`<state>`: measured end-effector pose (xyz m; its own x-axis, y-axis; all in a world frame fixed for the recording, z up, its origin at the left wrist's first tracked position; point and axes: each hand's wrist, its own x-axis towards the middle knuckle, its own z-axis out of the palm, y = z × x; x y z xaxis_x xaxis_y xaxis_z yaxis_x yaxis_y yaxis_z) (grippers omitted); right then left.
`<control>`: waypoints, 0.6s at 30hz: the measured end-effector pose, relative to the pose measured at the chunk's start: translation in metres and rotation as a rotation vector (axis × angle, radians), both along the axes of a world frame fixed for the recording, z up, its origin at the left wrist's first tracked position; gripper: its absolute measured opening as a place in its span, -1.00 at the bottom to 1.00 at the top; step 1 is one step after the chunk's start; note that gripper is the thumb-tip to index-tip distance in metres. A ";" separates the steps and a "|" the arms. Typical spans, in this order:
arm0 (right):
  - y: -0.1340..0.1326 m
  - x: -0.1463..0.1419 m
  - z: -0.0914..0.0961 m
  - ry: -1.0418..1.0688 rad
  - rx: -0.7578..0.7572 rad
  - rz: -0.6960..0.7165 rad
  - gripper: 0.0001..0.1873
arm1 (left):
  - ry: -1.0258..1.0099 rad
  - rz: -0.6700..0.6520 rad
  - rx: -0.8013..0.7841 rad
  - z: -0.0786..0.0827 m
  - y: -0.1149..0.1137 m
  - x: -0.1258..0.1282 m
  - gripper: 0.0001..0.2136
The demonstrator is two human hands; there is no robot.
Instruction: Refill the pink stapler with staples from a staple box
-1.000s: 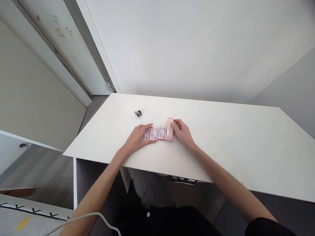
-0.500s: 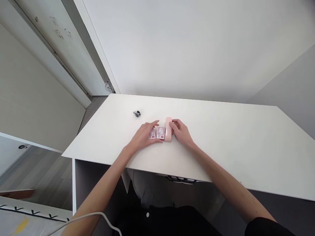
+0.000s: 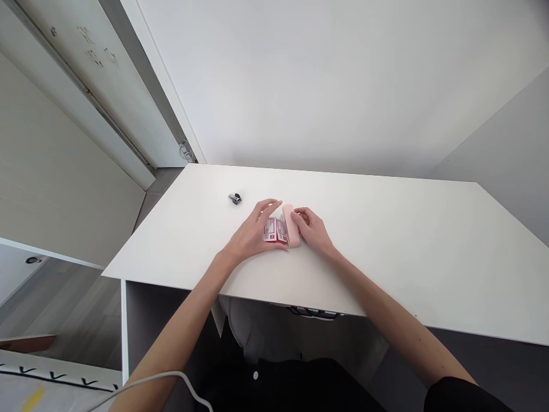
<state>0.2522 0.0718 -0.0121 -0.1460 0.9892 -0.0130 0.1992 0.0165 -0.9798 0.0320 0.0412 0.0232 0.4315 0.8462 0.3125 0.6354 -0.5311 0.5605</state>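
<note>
Two small white boxes with red print, one on the left [image 3: 270, 229] and one on the right [image 3: 281, 231], stand side by side on the white desk. My left hand [image 3: 252, 232] curves around them, thumb along the near side and fingers at the far side. Just right of the boxes is a pink stapler [image 3: 291, 226], leaning a little to the left at its far end. My right hand [image 3: 314, 230] grips it from the right, thumb on top; the other fingers are partly hidden behind it. A small black-and-silver staple remover [image 3: 235, 198] lies farther back on the left.
The white desk [image 3: 386, 246] runs up to a pale wall [image 3: 321, 86]. Its front edge passes under both forearms. A dark-framed item [image 3: 315, 313] shows below that edge. A white cable [image 3: 167, 373] crosses by my left forearm.
The two boxes have come together, their gap closed, with my left hand farther around them. The pink stapler has tilted and shifted slightly left with my right hand.
</note>
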 end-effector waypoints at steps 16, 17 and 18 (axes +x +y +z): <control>0.000 0.000 0.000 0.033 -0.014 0.009 -0.58 | -0.036 -0.085 0.090 -0.015 0.005 0.013 0.18; 0.000 0.000 0.000 0.047 -0.022 0.014 -0.58 | -0.043 -0.076 0.105 -0.018 0.005 0.013 0.18; -0.001 0.000 0.000 0.059 -0.032 0.018 -0.58 | -0.049 -0.053 0.116 -0.020 0.004 0.011 0.15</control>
<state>0.2519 0.0711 -0.0122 -0.1651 0.9857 -0.0352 0.1410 -0.0117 -0.9899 0.0433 0.0457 0.0033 0.4567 0.7794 0.4290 0.5778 -0.6265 0.5230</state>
